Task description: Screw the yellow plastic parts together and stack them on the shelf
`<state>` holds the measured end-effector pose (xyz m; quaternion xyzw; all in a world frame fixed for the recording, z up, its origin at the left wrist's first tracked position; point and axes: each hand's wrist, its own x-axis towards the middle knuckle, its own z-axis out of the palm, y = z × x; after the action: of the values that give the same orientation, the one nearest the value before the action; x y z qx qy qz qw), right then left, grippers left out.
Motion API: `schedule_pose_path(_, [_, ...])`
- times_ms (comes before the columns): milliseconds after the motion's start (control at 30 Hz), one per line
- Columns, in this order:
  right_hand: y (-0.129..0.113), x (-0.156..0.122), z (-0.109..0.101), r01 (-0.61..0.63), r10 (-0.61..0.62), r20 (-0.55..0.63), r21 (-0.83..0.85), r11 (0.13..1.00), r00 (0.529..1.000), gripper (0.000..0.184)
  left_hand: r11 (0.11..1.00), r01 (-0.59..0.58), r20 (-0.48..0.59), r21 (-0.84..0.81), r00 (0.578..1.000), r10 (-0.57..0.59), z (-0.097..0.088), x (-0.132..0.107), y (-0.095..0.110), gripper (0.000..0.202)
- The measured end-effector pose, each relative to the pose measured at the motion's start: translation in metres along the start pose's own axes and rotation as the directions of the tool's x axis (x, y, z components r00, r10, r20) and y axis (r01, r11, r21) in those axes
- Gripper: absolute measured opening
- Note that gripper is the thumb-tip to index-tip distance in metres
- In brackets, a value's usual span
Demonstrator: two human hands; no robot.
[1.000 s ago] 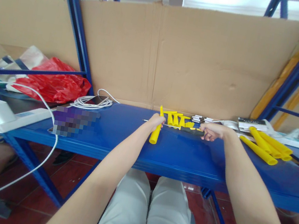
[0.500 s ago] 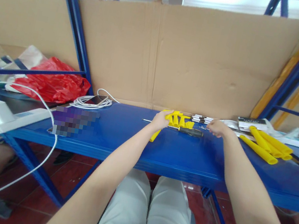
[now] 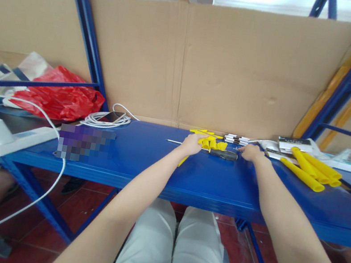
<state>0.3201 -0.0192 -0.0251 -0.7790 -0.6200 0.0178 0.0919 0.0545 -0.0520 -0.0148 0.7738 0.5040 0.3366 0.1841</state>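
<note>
My left hand [image 3: 191, 144] is closed over the blue shelf [image 3: 143, 157], beside a group of short yellow plastic pieces [image 3: 214, 144]. From beneath it pokes the end of a yellow piece [image 3: 183, 161], which it appears to grip; the rest is hidden. A screwdriver [image 3: 224, 154] with a dark handle lies crosswise, its shaft passing partly behind the left hand. My right hand [image 3: 250, 152] is just right of the handle, its fingers drawn together at the shelf surface by tiny metal parts [image 3: 238, 149], too small to name.
Long yellow tubes [image 3: 314, 169] lie at right near a small box [image 3: 293, 144]. White-and-dark packets [image 3: 235, 139] sit behind the hands. On the left are a coiled white cable [image 3: 106, 120], a red plastic bag [image 3: 63, 93] and a power strip [image 3: 29, 138]. Cardboard [image 3: 240, 70] walls the back.
My left hand has shifted slightly right, and the yellow end below it has moved along. My right hand has moved slightly left, with its fingertips nearer the screwdriver handle.
</note>
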Motion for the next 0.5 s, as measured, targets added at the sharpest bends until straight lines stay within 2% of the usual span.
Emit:
schedule_pose_path(133, [0.003,0.006,0.005,0.028,-0.028,-0.005,0.047,0.998,1.0,0.037,0.998,-0.039,0.019,0.05,0.999,0.038,0.002,-0.001,0.001,0.06])
schedule_pose_path(267, [0.001,0.005,0.005,0.052,-0.05,-0.022,0.074,0.996,0.999,0.027,0.995,-0.031,0.048,0.09,0.998,0.027,0.003,-0.001,0.001,0.059])
schedule_pose_path(433, [-0.008,-0.003,0.002,0.039,-0.039,-0.06,0.002,0.999,0.997,0.017,0.993,-0.03,0.053,0.115,0.998,0.024,0.002,-0.003,0.003,0.056])
schedule_pose_path(500, [-0.007,0.0,0.003,0.02,-0.017,-0.052,0.042,0.999,0.998,0.011,0.991,-0.039,0.044,0.126,0.998,0.034,0.003,-0.003,0.003,0.057])
